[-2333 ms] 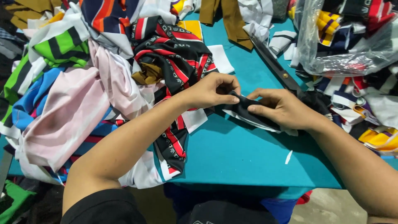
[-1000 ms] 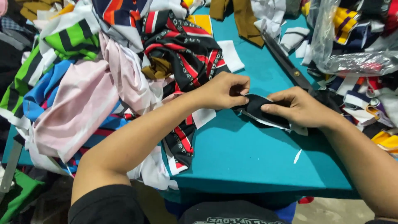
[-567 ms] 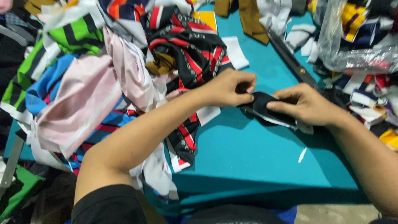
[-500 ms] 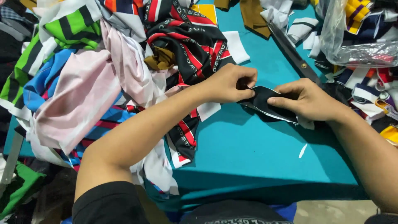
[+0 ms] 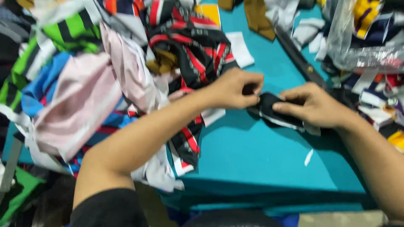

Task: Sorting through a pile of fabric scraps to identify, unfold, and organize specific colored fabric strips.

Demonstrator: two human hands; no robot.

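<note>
The scene is lit brightly and evenly from overhead, and colours are rendered vivid. Soft shadows are cast under the forearms onto the teal table (darkest beside the right arm, near the table's front edge). White glare is caught on the clear plastic bag at far right. The whole frame is smeared by motion blur; the fabric heap at left is blurred most, and fine detail is lost there.

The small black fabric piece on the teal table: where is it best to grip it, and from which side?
Probably the black fabric piece is best pinched at its two short ends, from left and right, since it lies flat and elongated. The left hand and right hand already hold it this way.
</note>
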